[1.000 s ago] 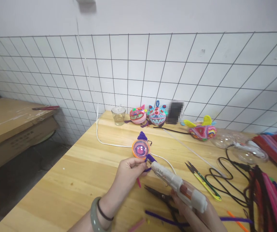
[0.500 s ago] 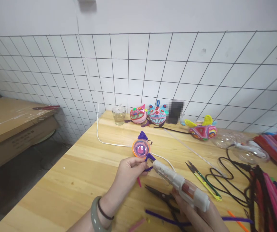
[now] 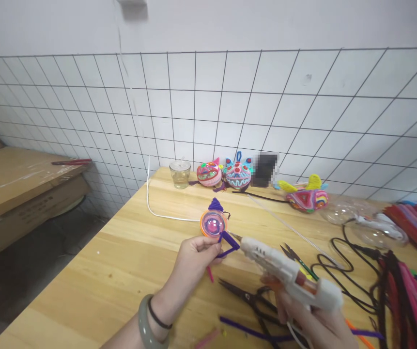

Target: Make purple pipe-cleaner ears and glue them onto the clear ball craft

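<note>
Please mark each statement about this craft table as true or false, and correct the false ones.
1. The right hand holds a white glue gun. True.
2. The left hand holds a round ornament with purple pipe cleaner parts. True.
3. The glue gun's nozzle points away from the ornament. False: it points toward the ornament's purple triangle.
4. The glass jar stands near the wall. True.
5. The black pliers are in the left hand. False: they lie on the table.

My left hand (image 3: 193,254) is raised left of the glue gun (image 3: 288,278), fingers pinched closed, wrist bent slightly. My right hand (image 3: 315,327) sits beneath the gun's rear, apparently wrapped around its grip; fingers partly hidden.
</note>
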